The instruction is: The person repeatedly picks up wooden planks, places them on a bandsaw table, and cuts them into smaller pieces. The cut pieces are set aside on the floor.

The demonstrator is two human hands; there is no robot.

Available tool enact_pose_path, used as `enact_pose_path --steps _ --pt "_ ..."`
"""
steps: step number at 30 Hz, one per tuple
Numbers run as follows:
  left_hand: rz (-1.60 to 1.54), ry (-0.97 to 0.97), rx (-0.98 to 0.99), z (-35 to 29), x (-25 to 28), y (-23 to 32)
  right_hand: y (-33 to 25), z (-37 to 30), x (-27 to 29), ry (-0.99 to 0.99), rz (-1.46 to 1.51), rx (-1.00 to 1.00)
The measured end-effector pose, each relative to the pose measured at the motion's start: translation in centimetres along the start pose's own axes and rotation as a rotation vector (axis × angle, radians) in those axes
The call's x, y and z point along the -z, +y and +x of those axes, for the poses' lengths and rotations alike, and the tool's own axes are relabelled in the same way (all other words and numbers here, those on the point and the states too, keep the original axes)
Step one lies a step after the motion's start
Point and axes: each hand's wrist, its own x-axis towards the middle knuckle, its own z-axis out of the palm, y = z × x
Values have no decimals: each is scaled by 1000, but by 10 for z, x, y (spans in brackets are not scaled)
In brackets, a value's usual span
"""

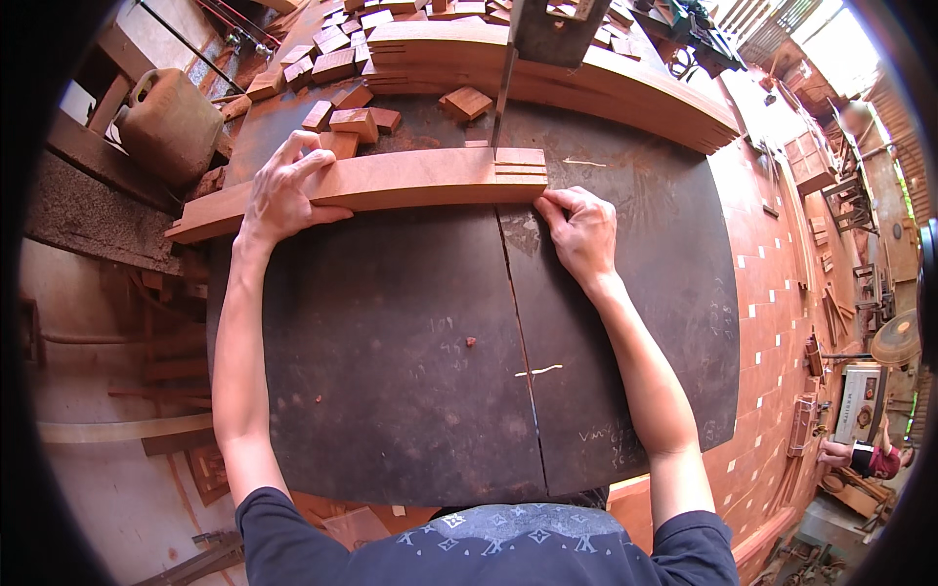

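Note:
A curved reddish wooden beam (410, 180) lies crosswise on the dark table (391, 391) of a band saw. Its right end has several narrow slots cut lengthwise. The thin saw blade (505, 98) comes down against the beam's far side, near the slotted end. My left hand (278, 193) grips the beam left of its middle, with the fingers over the far edge and the thumb along the near side. At the near right corner, my right hand (583, 230) is closed in a pinch on the beam's end, to the right of the blade.
Beyond the beam lie more slotted curved beams (625, 93) and several wooden offcuts (354, 124). A dark saw guide (557, 29) hangs above the table. At the left stands a dusty plastic jerrycan (168, 122). Another person (870, 459) is far right, near a fan (894, 337).

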Motion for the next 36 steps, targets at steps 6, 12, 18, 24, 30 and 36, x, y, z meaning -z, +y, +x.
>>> enact_pose_path --steps 6,12,18,24,30,36 --pt "-11 -19 24 2 1 1 -1 0 -1 4 8 -25" --pt "-10 -20 28 1 -1 -2 -2 0 -2 6 -7 -43" --pt "0 -32 39 3 1 -2 -3 0 -4 26 -13 -45" --pt "-9 -61 95 5 2 1 0 0 -3 6 5 -67" --pt "-12 -57 81 5 1 -2 -2 0 -4 24 3 -51" --pt "-19 -43 57 4 2 -2 -5 -1 -5 37 -11 -58"
